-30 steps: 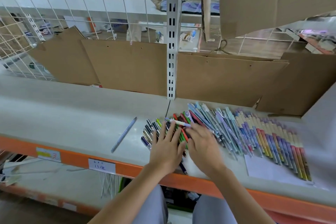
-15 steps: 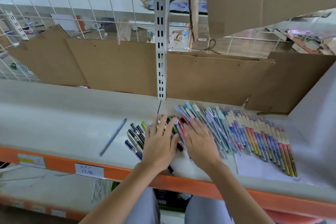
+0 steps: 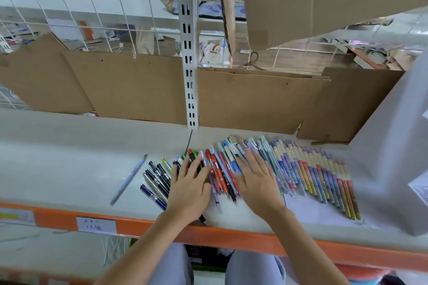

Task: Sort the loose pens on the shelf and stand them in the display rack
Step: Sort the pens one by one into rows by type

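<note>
Nearest to the person is the orange front edge point(image 3: 231, 237) of the shelf, which passes under both forearms. To the left of the left hand a white price label point(image 3: 96, 226) is stuck on this edge; it has handwriting, but I cannot read it with certainty. Further left there is a second label point(image 3: 16, 216), too blurred to read.

The left hand point(image 3: 190, 188) lies flat, palm down, with the fingers straight and a little spread, pressing on the loose pens point(image 3: 220, 176). The right hand point(image 3: 257, 180) is also flat and spread, resting on the pens just beside it; neither hand grips anything. Between the two hands are red and blue pens with small print that is not legible. Left of the left hand lie dark pens point(image 3: 157, 180), and well apart from them a single pale blue pen point(image 3: 128, 179) lies alone. Right of the right hand, a neat row of pastel pens point(image 3: 319, 176) lies side by side on the grey shelf point(image 3: 69, 157).

Beyond the hands, brown cardboard sheets point(image 3: 129, 85) stand along the back, with a white slotted upright point(image 3: 188, 53) between them.
</note>
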